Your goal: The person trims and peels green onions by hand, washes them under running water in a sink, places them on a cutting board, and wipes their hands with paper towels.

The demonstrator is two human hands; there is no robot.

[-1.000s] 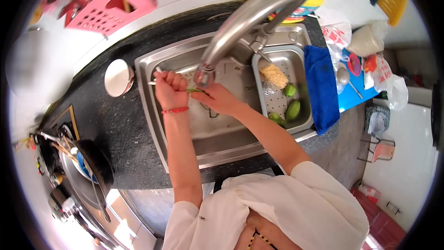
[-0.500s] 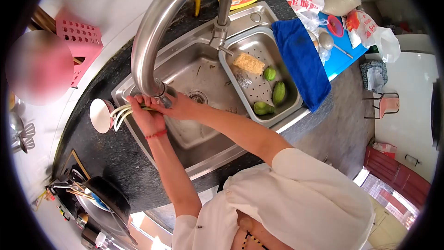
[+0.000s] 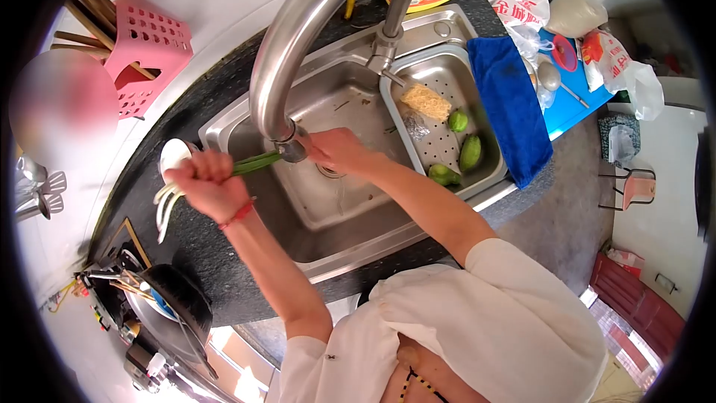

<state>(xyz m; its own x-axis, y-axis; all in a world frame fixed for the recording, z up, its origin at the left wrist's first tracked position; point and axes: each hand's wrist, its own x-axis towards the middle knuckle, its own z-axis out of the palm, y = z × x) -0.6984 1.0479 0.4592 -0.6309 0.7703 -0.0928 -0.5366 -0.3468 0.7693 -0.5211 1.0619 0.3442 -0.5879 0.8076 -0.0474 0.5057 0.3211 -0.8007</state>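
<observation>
My left hand [image 3: 205, 183] is closed around a bunch of scallions [image 3: 257, 163] beside the sink's left edge. Their white ends hang out past my fist, and the green leaves stretch right to the nozzle of the faucet [image 3: 292, 145]. On the other side of that nozzle, my right hand [image 3: 339, 151] is closed at the leaf end, over the sink basin [image 3: 328, 213]. The nozzle partly hides its fingertips and the leaves there. A white bowl [image 3: 175, 158] sits on the counter just behind my left hand.
A perforated metal tray [image 3: 447, 145] in the sink's right part holds green gourds [image 3: 470, 152] and a yellowish block [image 3: 426, 102]. A blue cloth [image 3: 509, 108] drapes beside it. A dark wok [image 3: 179, 295] stands lower left; a pink basket [image 3: 153, 37] hangs at upper left.
My hands have drawn apart: the left moved left with the scallions, and the right shifted to the right of the nozzle. More green leaf shows between them. The view has shifted slightly.
</observation>
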